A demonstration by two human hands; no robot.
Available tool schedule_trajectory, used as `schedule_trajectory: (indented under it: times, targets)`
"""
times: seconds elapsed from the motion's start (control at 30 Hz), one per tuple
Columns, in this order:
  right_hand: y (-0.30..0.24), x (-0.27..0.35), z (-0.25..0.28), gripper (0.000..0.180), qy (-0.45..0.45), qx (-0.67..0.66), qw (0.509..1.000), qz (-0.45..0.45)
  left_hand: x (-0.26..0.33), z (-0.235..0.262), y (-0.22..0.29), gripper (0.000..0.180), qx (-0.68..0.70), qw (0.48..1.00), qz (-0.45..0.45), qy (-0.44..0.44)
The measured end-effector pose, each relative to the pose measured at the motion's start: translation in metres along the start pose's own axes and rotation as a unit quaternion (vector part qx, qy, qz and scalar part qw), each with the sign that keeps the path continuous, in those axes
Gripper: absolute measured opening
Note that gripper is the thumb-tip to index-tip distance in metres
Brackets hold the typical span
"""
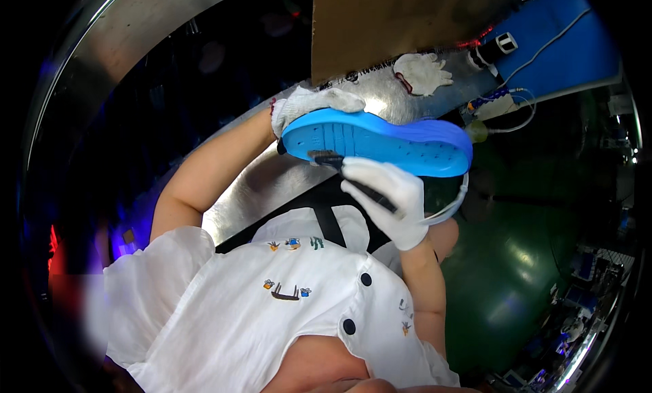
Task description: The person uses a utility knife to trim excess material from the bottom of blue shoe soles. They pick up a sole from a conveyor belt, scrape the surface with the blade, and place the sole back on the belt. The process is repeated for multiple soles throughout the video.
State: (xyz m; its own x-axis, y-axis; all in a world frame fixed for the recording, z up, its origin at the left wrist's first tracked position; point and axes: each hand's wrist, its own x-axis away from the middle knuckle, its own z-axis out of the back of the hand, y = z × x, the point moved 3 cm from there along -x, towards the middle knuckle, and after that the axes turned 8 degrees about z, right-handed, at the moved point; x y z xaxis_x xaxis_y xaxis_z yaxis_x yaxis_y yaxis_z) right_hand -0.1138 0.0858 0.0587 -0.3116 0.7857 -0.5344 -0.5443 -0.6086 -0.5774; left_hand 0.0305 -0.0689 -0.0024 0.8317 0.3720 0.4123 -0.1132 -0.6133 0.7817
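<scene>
Two hands in white gloves show in my head view, and both are busy with one blue shoe sole (pixel 387 140).

My left hand (pixel 314 103) holds the sole by its end. The fingers are wrapped over the top edge and pressed onto it. The sole is up in the air, above the shiny metal bench (pixel 272 182), with its flat bottom turned toward me. Little dots run along the bottom of the sole.

My right hand (pixel 390 196) holds a small dark brush (pixel 331 160). The fingers are closed around the brush handle, pinching it. The bristle end touches the bottom of the sole, near the end that my left hand grips. A thin white cord (pixel 454 204) curves by my right wrist.

Farther back on the bench lies a spare white glove (pixel 422 74), flat and well apart from my hands. A brown board (pixel 394 26) stands behind it. A blue mat (pixel 577 50) lies off to the right, with a thin white wire across it. A dark tool with a white tip (pixel 494 50) rests near the mat's edge.

I am wearing a white shirt (pixel 272 311) with dark buttons and small pictures on it. Part of the floor to the right looks green (pixel 502 284).
</scene>
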Motion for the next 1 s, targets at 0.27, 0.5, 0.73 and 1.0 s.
schedule_trajectory:
  times: [0.27,0.5,0.73,1.0]
  targets:
    - [-0.01,0.0,0.012,0.027,0.03,0.045,0.998,0.03,0.002,0.024,-0.007,0.039,-0.074,0.993,0.065,0.067]
    - [-0.006,0.001,0.029,0.024,0.017,0.063,0.997,0.04,0.006,0.043,-0.005,0.053,-0.45,0.842,-0.298,-0.03]
    - [-0.022,-0.003,0.041,0.029,0.001,0.121,0.991,0.049,0.009,0.029,0.004,0.051,-0.318,0.937,-0.148,0.0]
    - [-0.013,-0.002,0.056,0.03,0.007,0.117,0.992,0.05,0.021,0.048,-0.001,0.04,-0.392,0.905,-0.154,0.062]
